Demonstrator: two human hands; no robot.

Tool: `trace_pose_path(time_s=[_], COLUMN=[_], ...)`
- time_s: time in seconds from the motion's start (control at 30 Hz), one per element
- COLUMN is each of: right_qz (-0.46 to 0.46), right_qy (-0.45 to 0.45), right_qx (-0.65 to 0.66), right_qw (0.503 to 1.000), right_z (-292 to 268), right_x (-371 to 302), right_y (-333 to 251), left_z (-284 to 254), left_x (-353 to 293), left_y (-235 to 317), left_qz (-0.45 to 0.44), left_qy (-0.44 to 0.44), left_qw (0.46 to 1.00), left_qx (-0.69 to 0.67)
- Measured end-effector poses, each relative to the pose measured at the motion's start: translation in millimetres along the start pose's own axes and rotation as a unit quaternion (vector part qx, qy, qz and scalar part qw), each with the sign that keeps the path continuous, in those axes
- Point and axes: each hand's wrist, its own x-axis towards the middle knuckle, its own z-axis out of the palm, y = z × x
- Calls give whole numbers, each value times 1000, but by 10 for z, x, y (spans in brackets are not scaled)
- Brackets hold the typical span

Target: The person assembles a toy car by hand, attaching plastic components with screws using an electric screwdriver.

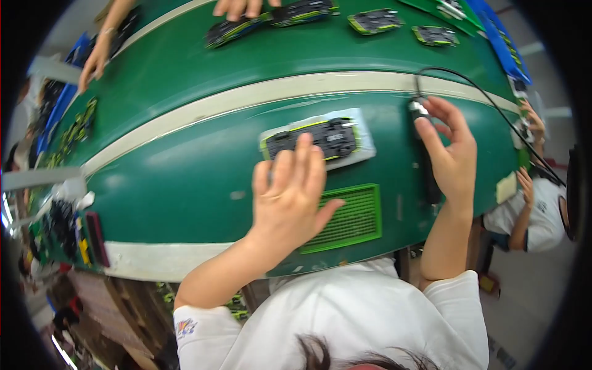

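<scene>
A black toy car chassis with lime-green edges (339, 137) lies underside up on a pale blue-white pad (365, 143) in front of me. My left hand (288, 200) rests its outstretched fingertips on the chassis, thumb spread to the right. To the right, a slim black tool with a silver end and a cable, seemingly an electric screwdriver (427, 166), lies along the bench. My right hand (453, 148) is beside its silver end, fingers curved and apart; I cannot tell whether they touch it. Part of the chassis is hidden beneath my left fingers.
A green grid tray (350, 219) lies near my left thumb. The black cable (487, 92) arcs to the right. Beyond a pale divider strip (246, 98), more chassis (375, 21) lie on the green surface, with other people's hands (237, 7) among them. Blue bins (502, 46) stand at the far right.
</scene>
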Motion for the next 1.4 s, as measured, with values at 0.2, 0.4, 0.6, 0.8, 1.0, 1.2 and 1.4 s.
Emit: trace_pose_path(time_s=[0.2,0.4,0.6,0.8,1.0,1.2,1.4], right_qz=[180,156,31,-109,-116,-152,-210], right_qy=[-80,-102,-92,-114,-137,-212,-274], right_qx=[-232,14,489,534,568,590,528], right_qw=[953,982,867,831,803,764,776], right_z=[-312,-284,-561,-497,-235,167,363], right_x=[-226,-141,-105,-110,-300,-406,-431], right_y=[370,806,165,-401,-241,-318,-420], left_z=[-24,-90,-114,-73,33,78,104], left_x=[37,117,152,246,190,117,133], left_y=[-92,-118,-116,-179,-271,-309,-324], left_qz=[26,56,55,77,78,78,77], left_qy=[-7,-11,-22,8,31,48,53], left_qw=[1000,998,998,997,996,996,995], left_qx=[-1,-3,-15,-29,-27,-22,-36])
